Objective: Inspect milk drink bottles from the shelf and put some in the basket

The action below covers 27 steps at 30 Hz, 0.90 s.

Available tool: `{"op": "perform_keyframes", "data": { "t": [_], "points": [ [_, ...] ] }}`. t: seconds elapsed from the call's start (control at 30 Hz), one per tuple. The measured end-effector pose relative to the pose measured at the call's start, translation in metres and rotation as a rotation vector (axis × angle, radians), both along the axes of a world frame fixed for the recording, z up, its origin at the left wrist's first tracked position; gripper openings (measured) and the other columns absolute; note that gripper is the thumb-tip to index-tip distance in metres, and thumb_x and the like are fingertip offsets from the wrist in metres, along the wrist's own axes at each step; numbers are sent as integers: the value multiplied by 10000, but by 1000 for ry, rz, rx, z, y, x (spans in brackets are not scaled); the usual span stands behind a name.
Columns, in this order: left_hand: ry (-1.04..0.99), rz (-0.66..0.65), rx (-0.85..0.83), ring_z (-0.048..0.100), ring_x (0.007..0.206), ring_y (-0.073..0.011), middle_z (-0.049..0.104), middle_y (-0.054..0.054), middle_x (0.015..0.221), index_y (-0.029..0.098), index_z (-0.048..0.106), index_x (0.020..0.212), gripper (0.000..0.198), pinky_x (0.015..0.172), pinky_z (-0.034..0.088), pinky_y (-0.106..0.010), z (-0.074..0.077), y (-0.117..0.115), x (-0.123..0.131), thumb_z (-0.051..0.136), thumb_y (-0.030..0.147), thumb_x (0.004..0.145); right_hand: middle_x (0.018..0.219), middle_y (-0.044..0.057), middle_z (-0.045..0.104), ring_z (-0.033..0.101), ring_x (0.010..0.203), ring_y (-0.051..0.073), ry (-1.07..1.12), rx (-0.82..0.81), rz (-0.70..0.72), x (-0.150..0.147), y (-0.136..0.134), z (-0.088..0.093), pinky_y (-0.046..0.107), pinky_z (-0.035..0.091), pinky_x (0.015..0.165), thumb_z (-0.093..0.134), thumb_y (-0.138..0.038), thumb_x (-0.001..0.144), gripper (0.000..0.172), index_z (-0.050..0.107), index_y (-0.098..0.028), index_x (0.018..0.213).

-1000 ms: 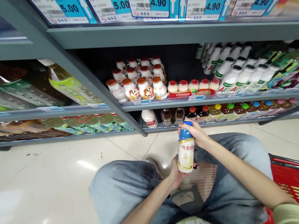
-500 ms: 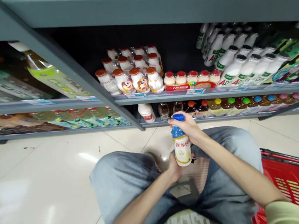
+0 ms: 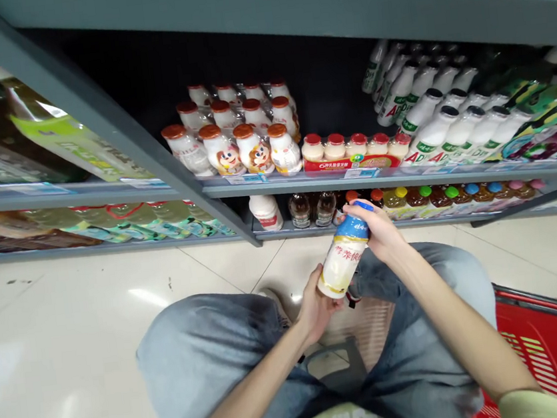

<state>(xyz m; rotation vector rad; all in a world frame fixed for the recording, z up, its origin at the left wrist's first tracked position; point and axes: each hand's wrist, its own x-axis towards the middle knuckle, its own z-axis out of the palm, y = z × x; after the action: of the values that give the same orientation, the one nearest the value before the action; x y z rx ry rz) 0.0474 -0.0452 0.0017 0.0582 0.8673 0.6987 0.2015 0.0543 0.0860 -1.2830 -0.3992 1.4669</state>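
Observation:
A white drink bottle [image 3: 341, 265] with a blue cap, blue neck wrap and red lettering is held between both hands above my lap. It leans, its cap to the upper right and its base to the lower left. My right hand [image 3: 382, 229] grips it around the cap and neck. Around its base are the fingers of my left hand [image 3: 319, 308], supporting it from below and the left side. Part of the neck is covered by my right fingers. Just beyond, on the lowest shelf, stands a white bottle [image 3: 265, 213].
The shelf [image 3: 276, 186] ahead carries white bottles with orange lids [image 3: 246, 149], a red-wrapped yogurt drink pack [image 3: 348, 163] and white green-labelled bottles [image 3: 431, 138]. Colourful-capped bottles [image 3: 425, 197] line the bottom shelf. A red shopping basket [image 3: 550, 346] stands right of my knee.
The bottle has tipped from nearly upright to leaning right, its cap moving right with my right hand. My left hand has shifted slightly left, and the view has moved a little.

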Motion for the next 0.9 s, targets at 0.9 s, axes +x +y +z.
{"op": "perform_keyframes", "data": {
  "t": [0.9],
  "points": [
    [-1,23,117,322,391,-113,603,-90,617,130,603,885,464,463,214,-241,-20,-7,-10,377,535,907,785,26,725,681,759,182,-212,141,257,-33,-7,2,292,524,711,932,-332,560,359,704,-196,800]
  ]
}}
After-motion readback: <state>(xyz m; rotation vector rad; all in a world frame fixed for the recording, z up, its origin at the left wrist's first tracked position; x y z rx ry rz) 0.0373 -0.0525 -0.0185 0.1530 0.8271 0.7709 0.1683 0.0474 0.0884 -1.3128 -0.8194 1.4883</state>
